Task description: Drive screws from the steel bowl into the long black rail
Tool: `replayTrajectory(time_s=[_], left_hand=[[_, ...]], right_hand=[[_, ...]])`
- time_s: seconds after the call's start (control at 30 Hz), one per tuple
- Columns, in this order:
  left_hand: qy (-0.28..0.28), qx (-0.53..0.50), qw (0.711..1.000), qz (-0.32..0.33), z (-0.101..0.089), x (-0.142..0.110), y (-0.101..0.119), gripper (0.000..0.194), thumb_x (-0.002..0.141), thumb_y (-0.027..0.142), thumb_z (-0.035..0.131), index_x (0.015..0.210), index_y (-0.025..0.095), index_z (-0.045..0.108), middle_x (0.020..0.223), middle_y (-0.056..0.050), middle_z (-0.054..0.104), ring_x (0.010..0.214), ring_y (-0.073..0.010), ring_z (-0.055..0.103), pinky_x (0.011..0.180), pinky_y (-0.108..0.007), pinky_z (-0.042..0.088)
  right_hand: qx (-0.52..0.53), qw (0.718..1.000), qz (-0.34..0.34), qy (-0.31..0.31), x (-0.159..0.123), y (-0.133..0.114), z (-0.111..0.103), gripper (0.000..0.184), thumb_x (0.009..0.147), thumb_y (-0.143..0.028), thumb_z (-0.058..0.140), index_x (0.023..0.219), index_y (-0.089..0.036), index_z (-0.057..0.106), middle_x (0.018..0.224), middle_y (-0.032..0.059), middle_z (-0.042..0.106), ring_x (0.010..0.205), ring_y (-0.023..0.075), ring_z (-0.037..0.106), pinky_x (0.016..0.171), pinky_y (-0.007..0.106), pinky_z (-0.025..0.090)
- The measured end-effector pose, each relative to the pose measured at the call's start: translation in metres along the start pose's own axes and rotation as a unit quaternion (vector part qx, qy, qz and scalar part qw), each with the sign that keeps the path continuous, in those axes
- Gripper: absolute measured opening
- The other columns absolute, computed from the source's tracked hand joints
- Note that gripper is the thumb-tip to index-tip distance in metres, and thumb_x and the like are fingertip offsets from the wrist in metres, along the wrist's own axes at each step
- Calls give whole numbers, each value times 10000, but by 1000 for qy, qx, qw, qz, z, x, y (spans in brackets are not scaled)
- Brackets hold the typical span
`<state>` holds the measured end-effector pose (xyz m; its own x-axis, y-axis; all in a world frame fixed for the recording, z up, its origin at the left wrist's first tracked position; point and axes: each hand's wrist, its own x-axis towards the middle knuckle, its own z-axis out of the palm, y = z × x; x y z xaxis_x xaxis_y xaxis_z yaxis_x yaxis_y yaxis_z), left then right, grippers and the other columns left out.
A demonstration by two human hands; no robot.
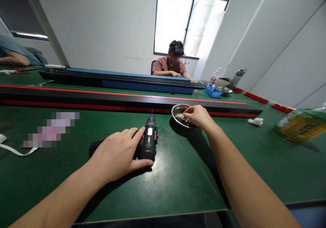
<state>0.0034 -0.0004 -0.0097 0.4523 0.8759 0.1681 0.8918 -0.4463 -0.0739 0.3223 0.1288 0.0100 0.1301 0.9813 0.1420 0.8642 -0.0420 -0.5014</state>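
Observation:
My left hand (119,151) rests on a black cordless drill (149,139) that lies on the green table (178,180), its bit pointing away from me. The fingers wrap over the drill's body and handle. My right hand (197,116) reaches into a small round metal bowl (177,109) holding several dark screws. Its fingertips are pinched together over the screws; what they hold is too small to make out.
A long black and red rail (102,97) crosses the table behind the bowl. A yellow-labelled bottle (302,124) lies at the right, with a crumpled white scrap (256,121) nearby. Another person (173,65) sits at the far end. A blue tray (213,91) stands beyond.

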Motion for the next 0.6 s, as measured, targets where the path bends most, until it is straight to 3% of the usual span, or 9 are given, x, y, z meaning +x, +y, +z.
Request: replayTrajectory(time_s=[0.27, 0.6], left_hand=[[2, 1, 1000, 0, 0, 0, 0, 958, 871, 832, 567, 1580, 192, 500, 1490, -176, 663, 1222, -380, 707, 984, -515, 598], [4, -8, 1000, -5, 0, 0, 0, 929, 873, 812, 585, 1574, 206, 513, 1489, -178, 665, 1232, -385, 707, 982, -504, 591]], right_hand=[[16, 1000, -1, -5, -2, 0, 0, 140, 918, -168, 714, 945, -169, 851, 718, 59, 778, 633, 162, 703, 604, 237, 465], [-11, 1000, -16, -4, 1, 0, 9, 163, 921, -185, 718, 1006, -164, 855, 905, 97, 820, 807, 194, 743, 746, 258, 501]])
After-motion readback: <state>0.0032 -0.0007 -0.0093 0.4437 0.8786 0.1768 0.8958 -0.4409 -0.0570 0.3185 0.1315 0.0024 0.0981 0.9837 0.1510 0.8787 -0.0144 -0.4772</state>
